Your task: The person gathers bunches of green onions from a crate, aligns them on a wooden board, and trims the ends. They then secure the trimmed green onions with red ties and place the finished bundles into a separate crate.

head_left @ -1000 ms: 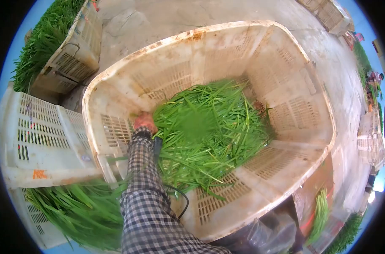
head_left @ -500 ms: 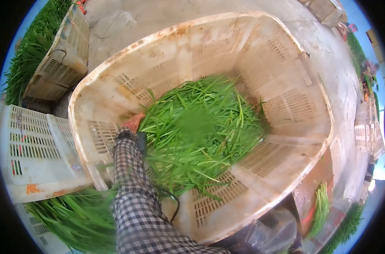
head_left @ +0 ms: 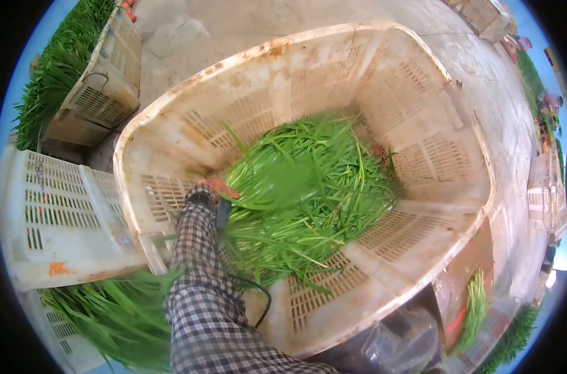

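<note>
Inside a large off-white plastic crate [head_left: 383, 299] lies a loose heap of long green leaves [head_left: 333, 181]. My left hand [head_left: 220, 187] reaches down along the crate's left inner wall, in a black-and-white checked sleeve. Its fingers look closed round some leaves at the heap's left edge, partly hidden among them. A dark object [head_left: 223, 214] with a black cable sits beside the wrist. The middle of the heap is blurred. My right hand does not show.
Another slotted white crate [head_left: 53, 206] adjoins on the left, with long leaves [head_left: 115, 318] below it. A crate full of greens [head_left: 106, 93] stands at the upper left. Clear plastic [head_left: 395, 343] and a leaf bundle [head_left: 475, 305] lie lower right. More crates [head_left: 545, 193] stand far right.
My left hand has moved slightly right and down against the heap's edge, its fingers now at the leaves. The whole view has shifted a little; some leaves at the heap's left lie differently.
</note>
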Demonstrator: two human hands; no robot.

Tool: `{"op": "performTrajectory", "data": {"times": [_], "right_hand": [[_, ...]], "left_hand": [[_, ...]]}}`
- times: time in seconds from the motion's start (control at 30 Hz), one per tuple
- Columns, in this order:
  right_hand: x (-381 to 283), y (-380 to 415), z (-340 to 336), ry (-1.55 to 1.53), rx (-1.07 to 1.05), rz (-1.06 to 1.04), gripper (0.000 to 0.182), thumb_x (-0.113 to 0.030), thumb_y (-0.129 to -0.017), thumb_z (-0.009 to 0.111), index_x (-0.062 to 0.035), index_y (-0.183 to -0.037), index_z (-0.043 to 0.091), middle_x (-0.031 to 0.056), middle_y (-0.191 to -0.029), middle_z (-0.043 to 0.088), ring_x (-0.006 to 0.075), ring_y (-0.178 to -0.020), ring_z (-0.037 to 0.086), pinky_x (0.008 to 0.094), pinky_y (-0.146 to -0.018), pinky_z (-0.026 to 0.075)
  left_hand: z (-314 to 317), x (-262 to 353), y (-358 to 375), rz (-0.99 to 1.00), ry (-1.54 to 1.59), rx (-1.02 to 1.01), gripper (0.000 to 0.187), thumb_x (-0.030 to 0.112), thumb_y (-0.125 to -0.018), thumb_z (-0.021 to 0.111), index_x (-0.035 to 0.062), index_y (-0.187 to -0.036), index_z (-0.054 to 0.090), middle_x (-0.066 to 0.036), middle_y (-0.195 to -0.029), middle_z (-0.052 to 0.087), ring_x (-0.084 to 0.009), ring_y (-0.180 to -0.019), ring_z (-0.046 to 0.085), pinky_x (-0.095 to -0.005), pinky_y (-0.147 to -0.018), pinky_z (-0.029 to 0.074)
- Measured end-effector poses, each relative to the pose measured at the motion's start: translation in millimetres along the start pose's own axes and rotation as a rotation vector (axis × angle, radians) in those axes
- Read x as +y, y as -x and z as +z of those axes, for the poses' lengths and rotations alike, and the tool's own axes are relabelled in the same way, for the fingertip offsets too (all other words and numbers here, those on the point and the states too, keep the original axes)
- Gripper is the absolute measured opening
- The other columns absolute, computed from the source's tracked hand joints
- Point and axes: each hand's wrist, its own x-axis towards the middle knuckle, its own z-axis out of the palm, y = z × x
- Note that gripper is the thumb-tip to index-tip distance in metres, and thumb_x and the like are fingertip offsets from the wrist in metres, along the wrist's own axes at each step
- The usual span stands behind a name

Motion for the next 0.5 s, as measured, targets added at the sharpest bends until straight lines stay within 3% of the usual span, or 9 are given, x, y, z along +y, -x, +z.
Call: {"op": "performTrajectory", "data": {"times": [0.17,0.27,0.37,0.4,0.47,0.5], "right_hand": [[1.9,-4.4,0.9,-0.008,0.016,-0.019,0.023,-0.017,-0.090,0.047,-0.0026,-0.100,0.062,0.0122,-0.092,0.062,0.0268,-0.084,0.060,0.0350,-0.074,0.046],[3.1,-7.4,1.9,-0.017,0.028,-0.033,0.023,-0.017,-0.090,0.047,-0.0027,-0.100,0.062,0.0121,-0.092,0.062,0.0266,-0.084,0.060,0.0349,-0.074,0.046],[11.8,-10.9,3.3,0.016,0.021,-0.088,0.023,-0.016,-0.090,0.047,-0.0027,-0.100,0.062,0.0120,-0.092,0.062,0.0265,-0.084,0.060,0.0349,-0.074,0.046],[17.5,-13.2,4.5,0.048,0.006,-0.126,0.023,-0.016,-0.090,0.047,-0.0028,-0.100,0.062,0.0119,-0.092,0.062,0.0265,-0.084,0.060,0.0348,-0.074,0.046],[25.1,-21.4,-7.5,0.257,0.014,-0.308,0.023,-0.016,-0.090,0.046,-0.0028,-0.100,0.062,0.0119,-0.092,0.062,0.0264,-0.084,0.060,0.0348,-0.074,0.046],[-33.6,-29.7,-50.4,0.196,0.089,-0.353,0.022,-0.016,-0.091,0.047,-0.0035,-0.101,0.062,0.0101,-0.094,0.063,0.0234,-0.087,0.061,0.0340,-0.075,0.048]], "left_hand": [[-43.6,70.4,77.3,-0.109,0.027,0.150,0.048,0.041,-0.074,0.069,0.0113,-0.113,0.064,-0.013,-0.112,0.064,-0.0276,-0.101,0.061,-0.0382,-0.087,0.049],[-63.2,93.4,88.5,-0.167,-0.109,0.169,0.068,0.047,-0.064,0.075,0.0043,-0.115,0.061,-0.018,-0.121,0.058,-0.0314,-0.112,0.055,-0.0400,-0.094,0.044],[-69.9,126.0,102.1,-0.121,-0.206,0.215,0.064,0.046,-0.068,0.072,0.0046,-0.115,0.061,-0.018,-0.122,0.057,-0.0320,-0.113,0.055,-0.0398,-0.095,0.044],[-55.5,128.5,95.0,-0.094,-0.269,0.325,0.048,0.041,-0.070,0.069,0.0064,-0.102,0.064,-0.015,-0.108,0.063,-0.0308,-0.101,0.059,-0.0378,-0.086,0.049],[-14.0,135.8,90.9,0.068,-0.310,0.559,0.034,0.038,-0.072,0.066,0.0080,-0.087,0.061,-0.011,-0.088,0.061,-0.0271,-0.085,0.060,-0.0361,-0.073,0.051],[-3.5,153.0,98.4,0.053,-0.266,0.510,0.030,0.035,-0.073,0.064,0.0086,-0.088,0.062,-0.011,-0.088,0.063,-0.0265,-0.086,0.061,-0.0360,-0.073,0.052]]}}
